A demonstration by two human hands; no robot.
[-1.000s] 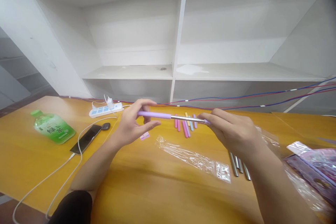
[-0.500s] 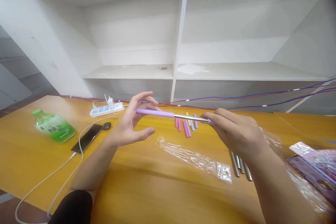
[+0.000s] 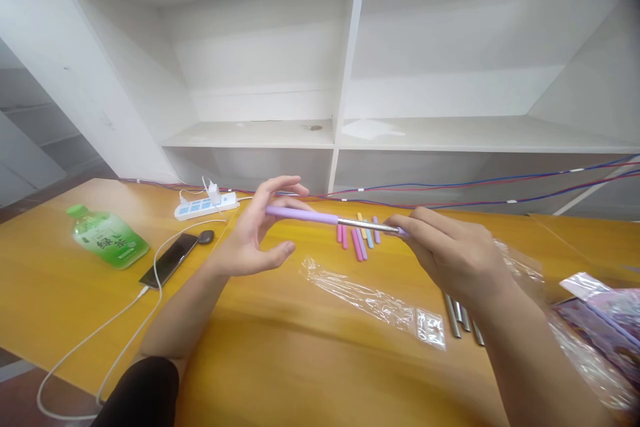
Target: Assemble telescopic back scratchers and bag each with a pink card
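A thin rod with a long purple sleeve (image 3: 303, 215) and a bare silver shaft (image 3: 367, 224) spans the space between my hands, above the table. My right hand (image 3: 450, 250) pinches its right end, where a bit of purple shows at the fingertips. The purple left end lies against my left hand (image 3: 260, 230), whose fingers and thumb are spread apart, not wrapped round it. Behind the rod, several short pink, purple, yellow and blue sticks (image 3: 359, 245) lie on the table. A clear plastic wrapper (image 3: 370, 300) is flat below the rod.
Silver tubes (image 3: 453, 317) lie beside my right wrist, with plastic packages (image 3: 600, 320) at the far right. At left are a green bottle (image 3: 110, 239), a phone (image 3: 169, 260) with a white cable, and a power strip (image 3: 206, 205). White shelves (image 3: 250, 133) stand behind.
The view has shifted slightly, so the table items appear a little further right. Both hands keep nearly the same pose around the rod.
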